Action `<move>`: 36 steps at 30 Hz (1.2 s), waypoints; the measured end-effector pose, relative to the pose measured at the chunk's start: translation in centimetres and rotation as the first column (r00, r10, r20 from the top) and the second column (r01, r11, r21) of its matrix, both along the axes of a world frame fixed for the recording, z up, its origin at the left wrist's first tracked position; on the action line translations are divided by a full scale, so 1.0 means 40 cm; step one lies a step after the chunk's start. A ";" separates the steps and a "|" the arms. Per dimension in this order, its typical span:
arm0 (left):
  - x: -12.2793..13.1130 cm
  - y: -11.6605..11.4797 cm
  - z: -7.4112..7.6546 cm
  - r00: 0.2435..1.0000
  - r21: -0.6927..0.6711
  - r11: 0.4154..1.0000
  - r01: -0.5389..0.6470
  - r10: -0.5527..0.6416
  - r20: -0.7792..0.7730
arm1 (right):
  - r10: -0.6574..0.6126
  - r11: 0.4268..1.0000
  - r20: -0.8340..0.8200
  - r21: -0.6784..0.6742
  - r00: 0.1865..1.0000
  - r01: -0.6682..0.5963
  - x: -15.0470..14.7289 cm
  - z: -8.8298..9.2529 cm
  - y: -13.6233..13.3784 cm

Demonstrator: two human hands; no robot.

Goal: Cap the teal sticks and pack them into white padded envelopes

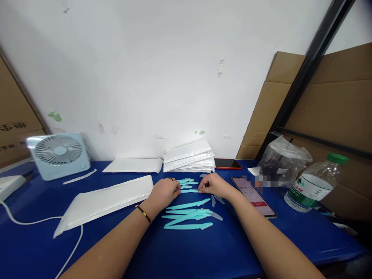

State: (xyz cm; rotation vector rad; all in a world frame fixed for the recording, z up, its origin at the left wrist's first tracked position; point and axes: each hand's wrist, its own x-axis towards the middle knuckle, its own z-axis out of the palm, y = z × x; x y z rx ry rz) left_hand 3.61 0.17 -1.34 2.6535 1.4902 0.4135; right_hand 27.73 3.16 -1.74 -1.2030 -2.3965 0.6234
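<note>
Between my two hands stretches a turquoise eyebrow razor [190, 190]. My left hand [165, 192], with a ring and a bracelet, is closed on its left end. At the blade end, the fingertips of my right hand [214, 185] pinch together; whether a cover is in them is too small to tell. Several more razors lie just beyond, partly behind my left fingers. Closer to me is another group of turquoise razors [188, 226], some crossing each other. Small translucent blade covers [216, 216] lie near their tips and beside my right wrist.
White padded mailers [188, 155] are stacked by the wall, with a single mailer [110, 201] at left. A blue fan [59, 153] stands far left with a white cable. At right are a lit phone [254, 197], another phone [228, 163], a plastic-wrapped cup [281, 159] and a water bottle [315, 186].
</note>
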 end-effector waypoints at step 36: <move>-0.007 -0.010 0.007 0.985 -0.182 0.980 0.083 -0.053 0.164 | 0.007 0.998 0.100 -0.059 0.995 -0.001 0.076 0.029 0.007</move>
